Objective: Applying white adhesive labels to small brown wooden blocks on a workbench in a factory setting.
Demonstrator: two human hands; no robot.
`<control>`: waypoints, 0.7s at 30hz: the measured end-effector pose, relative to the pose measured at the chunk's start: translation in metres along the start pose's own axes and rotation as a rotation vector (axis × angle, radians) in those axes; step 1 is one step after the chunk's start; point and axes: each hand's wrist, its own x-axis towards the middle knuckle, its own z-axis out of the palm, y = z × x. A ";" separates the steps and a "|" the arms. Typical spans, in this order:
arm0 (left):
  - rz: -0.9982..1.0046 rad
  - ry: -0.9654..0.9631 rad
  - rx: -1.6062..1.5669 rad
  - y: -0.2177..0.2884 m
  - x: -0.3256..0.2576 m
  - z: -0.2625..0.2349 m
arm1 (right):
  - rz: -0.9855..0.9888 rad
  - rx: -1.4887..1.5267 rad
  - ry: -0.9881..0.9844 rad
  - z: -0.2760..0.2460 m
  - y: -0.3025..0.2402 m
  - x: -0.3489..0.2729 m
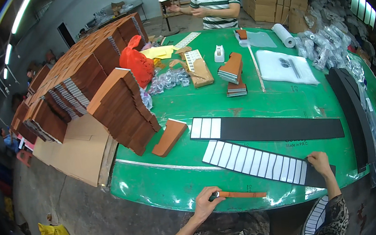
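Note:
Near the table's front edge, my left hand point(204, 204) is closed around one end of a narrow brown block point(243, 194), seen edge-on and pointing right. A small dark piece shows at that end by my fingers. My right hand point(321, 163) is at the black foam strip point(315, 178) with a row of white pads point(260, 161); its fingertips are pinched together at the strip's far edge, with a small dark bit at them. What they hold is too small to name. A second black strip point(282, 126) with several white pads lies just beyond.
Left stand a tall stack of brown blocks point(120, 111) and one loose block point(170, 137). Further back are a red bag point(136, 64), wrapped rolls point(170, 79), stacked blocks point(232, 69) and a white foam sheet point(279, 66). Black strips point(351, 117) line the right side. Across the table stands a person point(216, 5).

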 end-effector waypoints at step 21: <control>0.139 -0.016 0.032 0.003 -0.001 -0.001 | 0.244 1.417 -0.412 0.035 -0.133 -0.064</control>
